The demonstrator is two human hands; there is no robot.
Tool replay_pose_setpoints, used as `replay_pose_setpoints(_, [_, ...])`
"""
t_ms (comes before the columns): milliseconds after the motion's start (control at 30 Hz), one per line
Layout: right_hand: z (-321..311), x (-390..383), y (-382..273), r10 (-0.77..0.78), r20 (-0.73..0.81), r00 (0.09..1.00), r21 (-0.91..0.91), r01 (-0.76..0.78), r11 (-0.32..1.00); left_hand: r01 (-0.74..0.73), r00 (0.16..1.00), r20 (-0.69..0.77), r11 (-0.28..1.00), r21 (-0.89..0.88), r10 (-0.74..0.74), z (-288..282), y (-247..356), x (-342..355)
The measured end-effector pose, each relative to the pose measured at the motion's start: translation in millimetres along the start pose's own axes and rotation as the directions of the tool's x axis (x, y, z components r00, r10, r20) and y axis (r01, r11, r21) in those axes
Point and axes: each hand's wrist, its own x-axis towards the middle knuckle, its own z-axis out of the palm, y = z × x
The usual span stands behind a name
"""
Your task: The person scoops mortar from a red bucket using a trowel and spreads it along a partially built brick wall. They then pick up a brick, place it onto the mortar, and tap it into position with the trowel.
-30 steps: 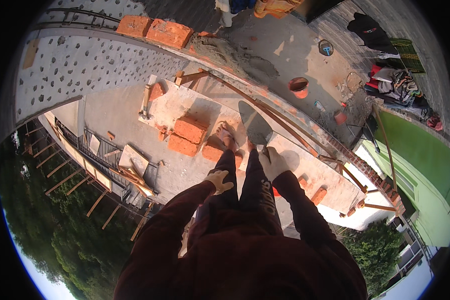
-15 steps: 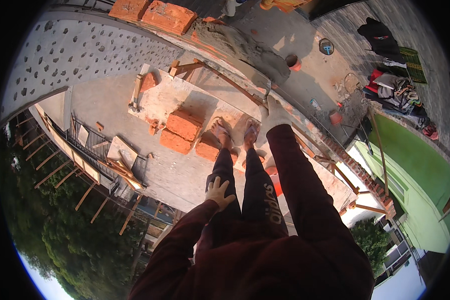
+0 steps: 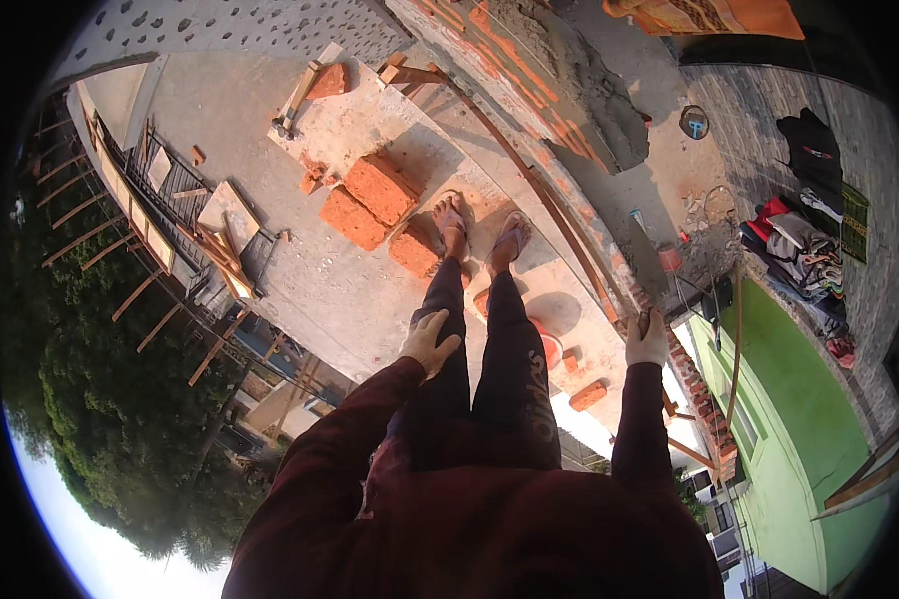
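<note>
My left hand (image 3: 430,344) rests on my left thigh, fingers spread, holding nothing. At the right, my right hand (image 3: 646,337) is closed round the handle of what looks like a trowel (image 3: 641,262). Its grey blade points away from me along the top of the brick wall (image 3: 591,232); the handle is mostly hidden by my fingers. Farther along, wet grey mortar (image 3: 594,95) covers the wall top. My feet stand on a plank platform (image 3: 449,150) beside the wall, close to orange bricks (image 3: 383,190).
A hammer (image 3: 288,122) and a broken brick piece (image 3: 330,82) lie on the platform's far end. A loose brick (image 3: 588,395) lies near my right leg. Clothes (image 3: 804,245) are heaped beyond the wall, near a small bucket (image 3: 670,259). Scaffold timbers (image 3: 225,260) stand at the left.
My right hand has moved right and nearer to me along the wall, with the trowel-like tool. My view has shifted, and my left hand stays on my thigh.
</note>
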Motion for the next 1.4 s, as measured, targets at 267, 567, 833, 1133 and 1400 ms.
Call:
replay_pose_setpoints(267, [58.4, 51.5, 12.0, 0.265, 0.222, 0.938, -0.281, -0.199, 0.939, 0.262, 0.797, -0.243, 0.680, -0.685, -0.553, -16.5, -92.0, 119.0])
replay_pose_setpoints(567, [147.4, 41.9, 49.8, 0.185, 0.399, 0.898, -0.033, -0.188, 0.982, 0.551, 0.464, -0.157, 0.423, -0.720, -0.872, 1.5, -192.6, 224.9])
replay_pose_setpoints(833, [151.7, 32.3, -38.5, 0.289, 0.516, 0.806, 0.028, -0.353, 0.935, -0.044, 0.300, -0.745, 0.771, -0.635, -0.596, -54.6, -75.7, 292.7])
replay_pose_setpoints(1133, [163.0, 36.9, -77.5, 0.281, 0.579, 0.766, 0.261, -0.500, 0.826, 0.546, 0.137, -0.326, 0.346, -0.763, -0.935, -128.7, -31.4, 333.4])
replay_pose_setpoints(1400, [179.0, 36.6, -80.7, 0.276, 0.613, 0.740, 0.299, -0.540, 0.787, 0.458, 0.136, -0.121, 0.171, -0.872, -0.983, -144.7, -20.9, 332.3])
